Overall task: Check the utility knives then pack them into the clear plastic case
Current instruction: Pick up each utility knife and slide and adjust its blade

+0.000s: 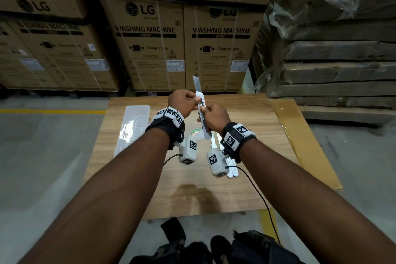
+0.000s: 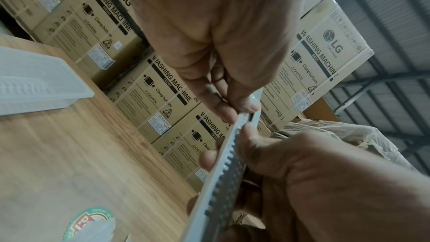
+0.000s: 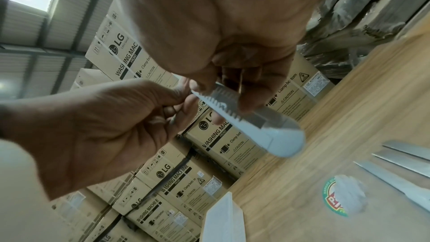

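Risk, as I judge it: the exposed steel blade [image 1: 197,84] sticks out just past the left hand [image 1: 181,100], so a slip could cut fingertips. Right hand [image 1: 214,118] grips the white plastic utility knife [image 1: 203,113] mid-handle, thumb on top; left hand pinches its front end. Both hands raised above the table. Spare white knives [image 3: 404,155] lie below the right hand; the clear ribbed plastic case [image 1: 135,124] lies left of the left hand.

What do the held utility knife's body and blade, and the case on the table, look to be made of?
Utility knife: body looks like white matte plastic with a moulded notched track. Its blade looks like dull grey metal, thin and flat. Case: translucent ribbed plastic, probably thin, since the wood-grain table shows faintly through.
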A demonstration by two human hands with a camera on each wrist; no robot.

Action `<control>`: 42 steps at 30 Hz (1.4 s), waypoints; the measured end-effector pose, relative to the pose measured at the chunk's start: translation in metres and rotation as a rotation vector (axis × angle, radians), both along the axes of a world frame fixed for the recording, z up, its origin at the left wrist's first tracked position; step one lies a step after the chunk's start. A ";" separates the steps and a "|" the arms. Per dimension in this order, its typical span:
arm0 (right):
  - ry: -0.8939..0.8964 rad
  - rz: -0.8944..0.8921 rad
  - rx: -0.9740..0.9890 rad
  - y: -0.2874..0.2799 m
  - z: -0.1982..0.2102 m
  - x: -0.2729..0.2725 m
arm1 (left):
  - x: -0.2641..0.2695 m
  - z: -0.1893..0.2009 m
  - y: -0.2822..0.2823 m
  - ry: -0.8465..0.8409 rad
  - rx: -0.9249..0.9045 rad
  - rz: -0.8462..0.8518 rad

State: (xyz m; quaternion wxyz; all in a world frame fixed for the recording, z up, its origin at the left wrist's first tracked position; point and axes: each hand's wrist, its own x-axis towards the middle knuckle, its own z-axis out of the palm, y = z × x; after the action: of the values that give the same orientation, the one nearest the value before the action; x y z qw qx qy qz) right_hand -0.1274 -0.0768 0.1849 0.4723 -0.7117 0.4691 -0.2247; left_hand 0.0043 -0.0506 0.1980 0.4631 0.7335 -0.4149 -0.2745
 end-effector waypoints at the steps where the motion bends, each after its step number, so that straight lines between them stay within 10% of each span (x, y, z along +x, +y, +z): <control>1: 0.007 -0.005 -0.012 0.000 0.000 0.001 | -0.001 0.001 0.000 -0.001 -0.007 0.005; 18: -0.027 0.098 0.144 0.007 0.002 -0.001 | 0.009 -0.004 0.008 -0.176 0.077 -0.087; 42: 0.177 0.042 -0.045 -0.001 -0.009 -0.003 | -0.003 -0.009 0.010 0.023 -0.022 0.052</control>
State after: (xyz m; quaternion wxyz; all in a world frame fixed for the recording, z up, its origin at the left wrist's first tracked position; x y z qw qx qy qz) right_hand -0.1306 -0.0782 0.1764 0.4175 -0.7488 0.4888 -0.1615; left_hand 0.0015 -0.0405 0.1893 0.4828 0.7356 -0.3935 -0.2665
